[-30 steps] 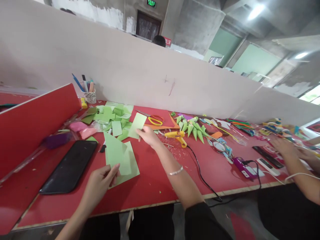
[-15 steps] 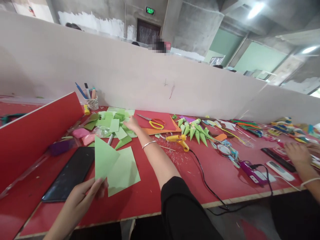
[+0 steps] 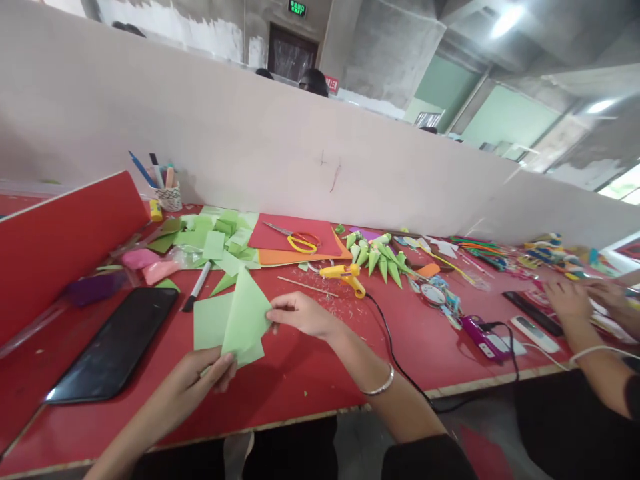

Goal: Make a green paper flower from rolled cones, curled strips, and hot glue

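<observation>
Paper (image 3: 245, 320) between both hands (image 3: 203, 375) (image 3: 303, 315), seemingly folded.

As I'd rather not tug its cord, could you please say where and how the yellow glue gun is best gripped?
Probably by the handle, from the near right: the glue gun lies with its body toward the left and its handle slanting toward the near right, the black cord trailing from its end.

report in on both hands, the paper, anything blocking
Left hand pinching green paper, right hand at its right corner. Second sheet lying beneath. Phone and glue gun off to the sides.
</observation>
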The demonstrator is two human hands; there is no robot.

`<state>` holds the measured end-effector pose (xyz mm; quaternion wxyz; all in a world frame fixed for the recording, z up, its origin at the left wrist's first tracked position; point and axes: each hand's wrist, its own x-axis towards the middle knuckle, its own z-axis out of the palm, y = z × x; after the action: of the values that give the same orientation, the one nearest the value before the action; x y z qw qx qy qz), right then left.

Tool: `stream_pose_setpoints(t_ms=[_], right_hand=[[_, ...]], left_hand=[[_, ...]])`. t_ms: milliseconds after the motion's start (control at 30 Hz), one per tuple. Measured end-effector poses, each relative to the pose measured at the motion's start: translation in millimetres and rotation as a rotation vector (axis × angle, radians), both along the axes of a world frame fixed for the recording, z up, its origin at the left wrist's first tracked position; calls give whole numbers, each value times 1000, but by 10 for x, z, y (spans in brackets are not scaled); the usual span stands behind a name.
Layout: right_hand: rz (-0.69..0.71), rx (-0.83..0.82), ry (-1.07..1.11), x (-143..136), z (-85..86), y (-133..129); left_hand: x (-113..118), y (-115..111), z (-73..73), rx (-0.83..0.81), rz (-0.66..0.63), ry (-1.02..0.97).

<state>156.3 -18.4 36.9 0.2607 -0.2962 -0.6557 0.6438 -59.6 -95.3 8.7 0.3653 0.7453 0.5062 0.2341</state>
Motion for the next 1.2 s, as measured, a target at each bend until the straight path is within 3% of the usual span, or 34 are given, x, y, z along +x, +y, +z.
stream_pose_setpoints(t_ms=[200,333,433,633,800,1033,1200], right_hand=[[-235,-2,-7,127,-158,-212],[-320,9,-12,155,-187,-366],[-355,25,0,182,-175,-463],[-415,6,79,191,-175,-560],[-402,-35,205,163,-207,-624],[-482,-4,205,167,-235,-695],[-525,27,220,148,-269,-696]], left_hand=[[305,62,11,261,260,238],[443,54,2,342,218,417],[496,36,26,251,189,463],[583,11,95,-5,113,238],[635,0,64,-29,26,30],[597,-44,-89,-34,51,73],[604,-64,-119,-35,85,43]])
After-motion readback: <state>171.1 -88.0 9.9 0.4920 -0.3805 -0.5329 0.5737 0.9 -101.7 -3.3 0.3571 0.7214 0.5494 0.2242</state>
